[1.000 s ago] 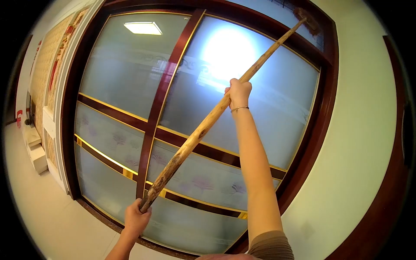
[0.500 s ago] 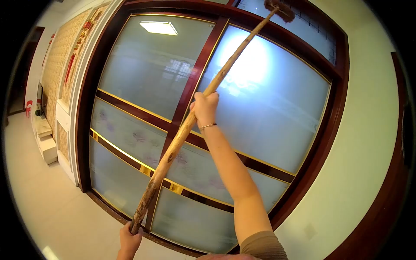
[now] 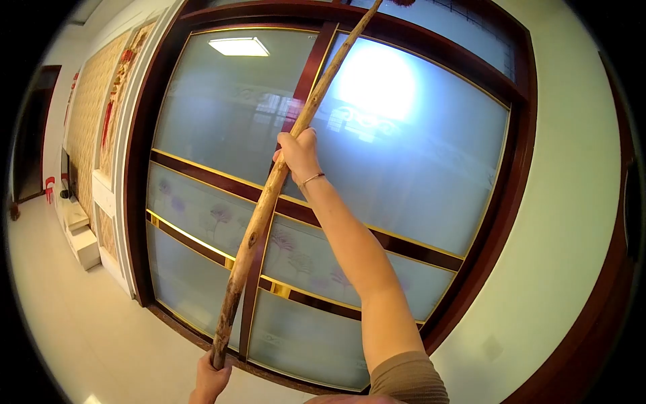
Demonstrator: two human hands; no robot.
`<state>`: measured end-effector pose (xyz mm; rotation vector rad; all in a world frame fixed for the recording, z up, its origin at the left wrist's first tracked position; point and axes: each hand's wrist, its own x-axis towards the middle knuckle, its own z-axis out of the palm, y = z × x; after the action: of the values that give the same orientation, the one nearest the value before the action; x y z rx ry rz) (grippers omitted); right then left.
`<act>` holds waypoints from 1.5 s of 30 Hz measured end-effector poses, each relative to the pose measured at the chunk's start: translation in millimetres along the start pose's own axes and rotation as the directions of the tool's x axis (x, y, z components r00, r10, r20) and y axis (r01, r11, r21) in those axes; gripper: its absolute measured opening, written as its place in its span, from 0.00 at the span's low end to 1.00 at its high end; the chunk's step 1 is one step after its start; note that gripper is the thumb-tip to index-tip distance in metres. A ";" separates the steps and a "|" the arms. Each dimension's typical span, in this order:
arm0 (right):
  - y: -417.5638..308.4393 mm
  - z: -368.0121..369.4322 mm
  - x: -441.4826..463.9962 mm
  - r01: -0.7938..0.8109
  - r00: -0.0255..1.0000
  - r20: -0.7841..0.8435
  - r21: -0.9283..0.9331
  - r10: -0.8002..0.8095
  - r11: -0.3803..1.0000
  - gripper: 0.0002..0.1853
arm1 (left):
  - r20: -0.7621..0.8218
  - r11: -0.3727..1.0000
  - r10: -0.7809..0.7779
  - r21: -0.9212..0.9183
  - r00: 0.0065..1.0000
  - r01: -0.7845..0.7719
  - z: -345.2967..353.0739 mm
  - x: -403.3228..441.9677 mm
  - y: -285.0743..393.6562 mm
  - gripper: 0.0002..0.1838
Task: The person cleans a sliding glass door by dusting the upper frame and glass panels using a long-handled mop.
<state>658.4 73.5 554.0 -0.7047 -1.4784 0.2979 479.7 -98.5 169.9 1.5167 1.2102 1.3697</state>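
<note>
A long-handled brush with a knotty wooden pole [image 3: 252, 232] slants from bottom left up to the top of the head view. My right hand [image 3: 299, 149] is closed around the pole partway up, with a thin bracelet on the wrist. Down at the pole's dark lower end, my left hand [image 3: 212, 376] grips it. Only a sliver of the reddish-brown bristle head [image 3: 404, 2] shows at the top edge, by the upper glass panel [image 3: 447, 34]; whether it touches the glass I cannot tell.
Behind the pole stand sliding frosted-glass doors [image 3: 417, 168] in a dark red frame with gold trim. A pale wall [image 3: 565, 168] is at right. Far left, a low white cabinet [image 3: 82, 246] stands on the light tiled floor [image 3: 74, 316].
The pole's upper part has swung left and up, taking most of the bristle head out of view. My right hand has moved left with it; my left hand sits slightly lower and further right.
</note>
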 end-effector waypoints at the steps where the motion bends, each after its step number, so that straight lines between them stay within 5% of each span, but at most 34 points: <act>1: -1.4 -4.3 1.1 0.010 1.000 0.007 0.007 -0.010 1.000 0.12 | 0.003 1.000 0.004 0.002 1.000 -0.004 1.0 2.0 -0.9 0.08; 14: -47.0 -131.1 41.3 0.080 0.984 -0.160 -0.022 -0.082 0.997 0.08 | 0.100 0.988 0.097 0.107 0.990 -0.107 49.3 40.4 72.0 0.09; 16: -53.3 -148.2 52.0 0.097 0.984 -0.150 -0.019 -0.099 0.995 0.17 | 0.095 0.982 0.118 0.134 0.988 -0.130 52.7 48.3 86.8 0.09; 23: -76.8 -184.4 72.4 0.118 0.941 -0.316 -0.032 -0.122 0.993 0.06 | 0.114 0.962 0.233 0.119 0.966 -0.246 52.0 83.5 116.4 0.10; 31: -67.7 -212.2 94.1 0.174 0.947 -0.258 -0.094 -0.193 0.980 0.08 | 0.104 0.918 0.281 0.259 0.954 -0.299 14.3 97.6 131.6 0.09; 43: -111.9 -95.0 50.9 0.125 0.960 -0.258 0.037 -0.112 0.991 0.13 | -0.144 0.916 0.270 0.343 0.952 -0.208 -132.6 79.1 114.0 0.07; 45: -118.7 -77.8 46.6 0.121 0.959 -0.263 0.040 -0.107 0.992 0.14 | -0.203 0.891 0.363 0.361 0.909 -0.275 -156.4 75.5 102.7 0.07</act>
<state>710.7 -9.6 666.7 -0.5868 -1.2491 0.1508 340.3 -63.9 311.7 1.8757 1.4548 1.6993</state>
